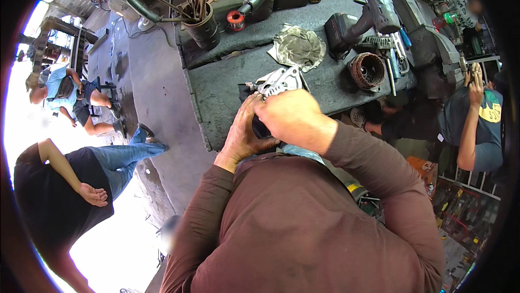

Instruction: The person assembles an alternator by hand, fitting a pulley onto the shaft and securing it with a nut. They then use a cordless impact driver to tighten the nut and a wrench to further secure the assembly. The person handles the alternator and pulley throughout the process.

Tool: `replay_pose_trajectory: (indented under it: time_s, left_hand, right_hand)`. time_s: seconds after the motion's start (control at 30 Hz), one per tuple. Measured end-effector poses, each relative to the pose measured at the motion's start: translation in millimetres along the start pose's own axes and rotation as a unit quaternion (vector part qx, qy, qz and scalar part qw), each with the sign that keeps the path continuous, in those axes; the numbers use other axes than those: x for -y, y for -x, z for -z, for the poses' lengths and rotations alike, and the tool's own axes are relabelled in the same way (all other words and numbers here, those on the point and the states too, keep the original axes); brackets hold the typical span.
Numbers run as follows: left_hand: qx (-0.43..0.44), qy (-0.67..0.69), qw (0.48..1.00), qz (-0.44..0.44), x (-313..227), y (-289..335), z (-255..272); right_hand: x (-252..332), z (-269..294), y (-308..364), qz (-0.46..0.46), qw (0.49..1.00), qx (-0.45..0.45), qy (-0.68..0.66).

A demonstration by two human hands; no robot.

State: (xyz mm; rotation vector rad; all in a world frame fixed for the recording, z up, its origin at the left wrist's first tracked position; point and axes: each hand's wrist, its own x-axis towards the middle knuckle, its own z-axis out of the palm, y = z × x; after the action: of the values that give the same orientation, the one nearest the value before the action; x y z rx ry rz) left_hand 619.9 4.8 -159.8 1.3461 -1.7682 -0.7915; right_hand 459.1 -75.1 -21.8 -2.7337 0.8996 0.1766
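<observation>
At the near edge of the dark workbench (216,101), a silver cast-metal housing with slots (283,80), like an alternator's end, shows just beyond my hands. My left hand (241,135) curls round its near left side, with the thumb underneath by a dark part. My right hand (297,121) is a closed fist against the housing's near side, touching the left fingertips; whatever its fingers grip is hidden. Beyond the housing lies a crumpled, stained cloth (299,47). To the right stands a round stator ring with copper windings (367,71).
A cordless impact wrench (374,14) and several hand tools (398,57) lie at the right. At the back left, a can of rods (201,28) stands near a small red spool (235,20). People stand or sit left (65,195) and right (476,125).
</observation>
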Motion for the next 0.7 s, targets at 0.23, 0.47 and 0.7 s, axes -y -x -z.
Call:
replay_pose_trajectory:
  time_s: [0.23, 0.47, 0.7]
  left_hand:
    - [-0.049, -0.011, 0.999, -0.006, 14.0, 5.3, -31.8]
    - [-0.011, -0.011, 0.998, 0.058, 33.3, 11.1, -49.4]
    - [-0.078, -0.004, 0.993, 0.086, -15.1, -0.5, -28.8]
  right_hand:
    - [0.9, -12.4, -17.7, 0.084, 0.991, 0.07, 0.073]
    - [2.0, 26.4, -21.2, 0.155, 0.98, 0.112, 0.049]
    - [-83.9, 59.2, 35.9, -0.038, 0.989, -0.114, -0.083]
